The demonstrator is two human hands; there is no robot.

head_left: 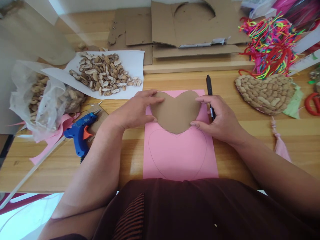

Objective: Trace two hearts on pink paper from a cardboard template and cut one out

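A brown cardboard heart (176, 111) lies flat on the upper half of a pink sheet of paper (211, 160). Below it, a pencil-like heart outline is drawn on the pink sheet. My left hand (136, 110) holds the heart's left edge, with fingers on its upper left and the thumb lower down. On the opposite edge, my right hand (217, 116) grips the heart between thumb and forefinger. A black pen (209, 87) lies beside the sheet, partly under my right hand.
Peanut shells (105, 73) lie on white paper (132, 61) at back left, near a plastic bag (51, 106). A blue glue gun (81, 133) sits by my left forearm. Cardboard pieces (195, 30), coloured cords (272, 46), a shell-covered heart (265, 93) and red-handled scissors (311, 105) are also here.
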